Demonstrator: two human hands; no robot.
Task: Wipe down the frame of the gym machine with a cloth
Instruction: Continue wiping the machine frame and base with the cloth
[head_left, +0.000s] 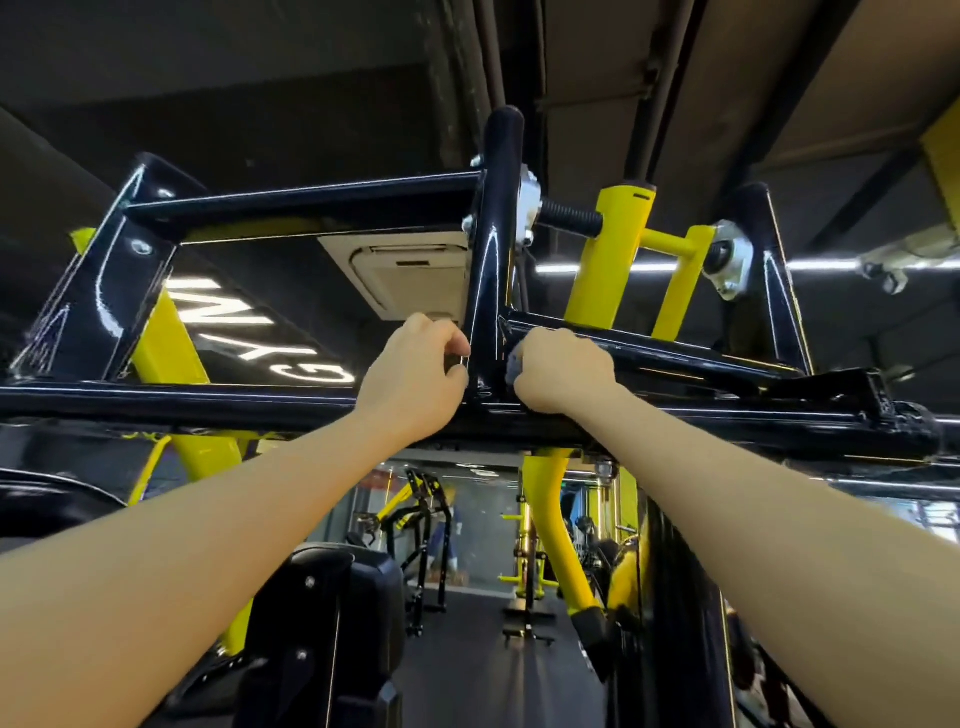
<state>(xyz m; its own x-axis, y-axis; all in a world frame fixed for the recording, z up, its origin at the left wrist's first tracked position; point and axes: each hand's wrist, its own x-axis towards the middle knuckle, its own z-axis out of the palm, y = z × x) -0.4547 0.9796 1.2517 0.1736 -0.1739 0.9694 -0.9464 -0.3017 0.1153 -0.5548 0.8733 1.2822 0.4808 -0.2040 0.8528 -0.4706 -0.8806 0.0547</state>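
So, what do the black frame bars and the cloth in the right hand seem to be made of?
Black frame bars: probably steel tube with glossy black paint; sharp light streaks reflect along them.
Cloth: seemingly soft grey-blue fabric, bunched in the right hand; too little shows to tell the weave.

2 bare forearms, no sleeves in view up to the frame's lower edge. Bare left hand (415, 374) and bare right hand (563, 371), without gloves, rings, watches or wristbands.
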